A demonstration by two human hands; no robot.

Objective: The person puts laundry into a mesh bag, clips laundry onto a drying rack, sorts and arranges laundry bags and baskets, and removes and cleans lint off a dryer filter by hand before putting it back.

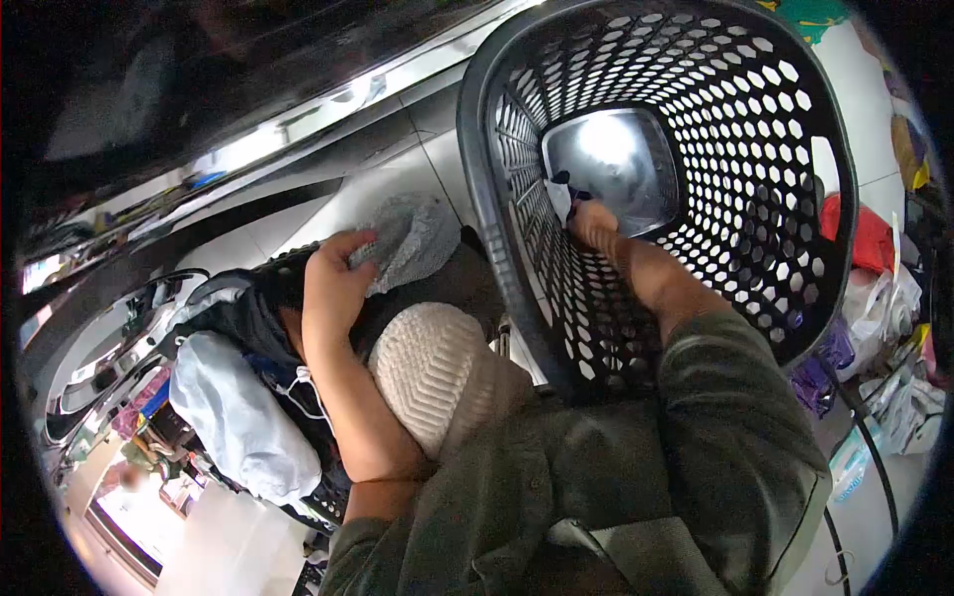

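Note:
My left hand (339, 276) is closed on the edge of a grey textured cloth (415, 238), which spreads over dark fabric on the tiled floor. My right hand (594, 224) reaches deep into a black plastic laundry basket (481, 149) with a holed wall. Its fingers close on a small white and dark purple cloth (562, 198) near the basket's bottom; part of the grip is hidden. Beside my left forearm, close to my body, rests a cream knitted piece (422, 370) with a ribbed pattern.
Left of my arm, a pale blue bundled cloth (238, 417) lies on dark clothes. A glossy black surface (199, 99) crosses the upper left. Right of the basket are a red item (863, 236), plastic bags (882, 308) and a dark cable (873, 467).

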